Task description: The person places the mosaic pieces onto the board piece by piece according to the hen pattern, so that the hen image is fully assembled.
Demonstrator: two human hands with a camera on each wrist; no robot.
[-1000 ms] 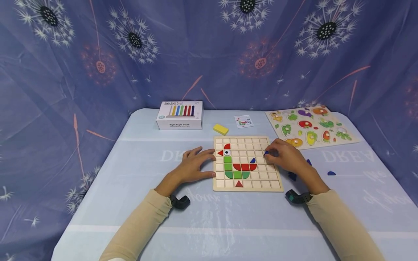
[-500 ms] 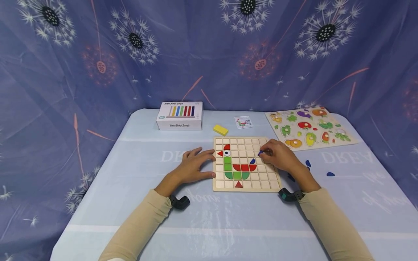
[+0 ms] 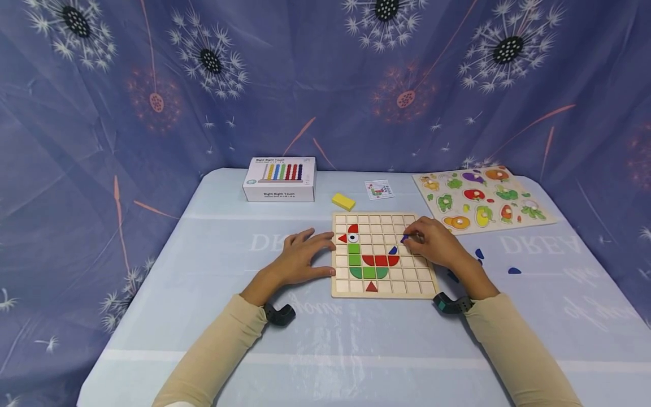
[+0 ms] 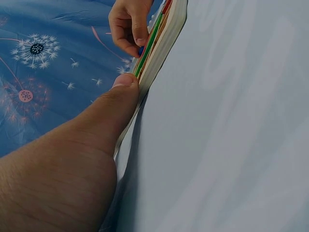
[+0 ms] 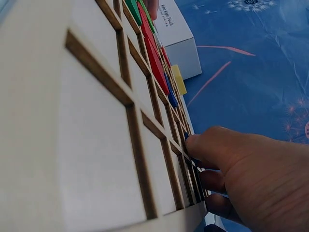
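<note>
A wooden grid board (image 3: 412,287) lies on the table with red, green and blue pieces set in a bird-like shape. My left hand (image 3: 302,260) rests its thumb and fingers, spread, against the board's left edge. Over the upper right squares, my right hand (image 3: 434,242) pinches a small blue piece (image 3: 404,239) between thumb and forefinger; its exact shape is partly hidden. Down and left of it, another blue piece (image 3: 393,250) sits above the red row (image 3: 380,260). In the right wrist view, the thumb (image 5: 207,145) covers most of the pinched piece.
Several loose blue pieces, one a half-round (image 3: 515,271), lie right of the board, partly behind my right wrist. Behind the board are a yellow block (image 3: 343,202), a picture card (image 3: 379,190) and a white box (image 3: 280,195). A vegetable puzzle board (image 3: 485,198) lies back right.
My right hand has shifted a little left over the board with the blue piece, then stayed nearly still in the last half second. The left hand has not moved.
</note>
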